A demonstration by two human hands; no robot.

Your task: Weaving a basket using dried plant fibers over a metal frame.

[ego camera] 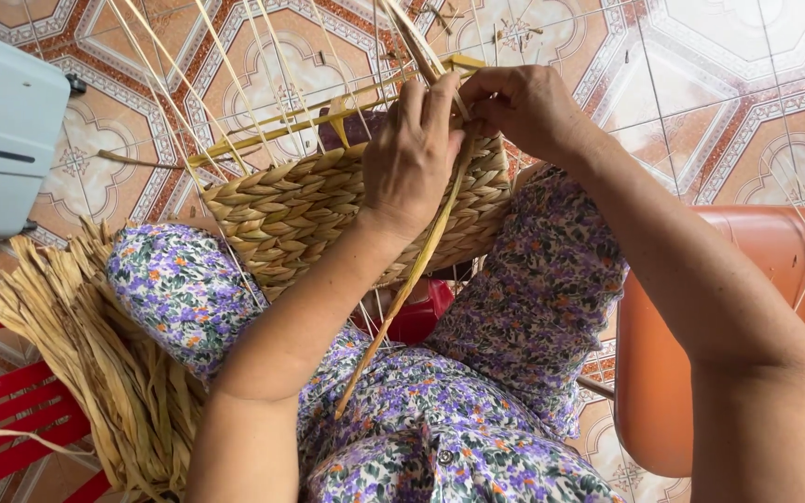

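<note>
Two hands are held at the rim of a half-woven basket (347, 210) resting on the lap; the left hand (412, 154) is pressed on the weave, fingers closed over a flat straw strand (402, 298); the right hand (524, 107) is pinched shut on its upper end; weaving appears mid-row; judged next, tucking behind an upright stake (235, 79).

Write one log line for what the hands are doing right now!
left hand: pressing on woven basket | right hand: pinching strand at rim | dried straw bundle: beside knee
</note>
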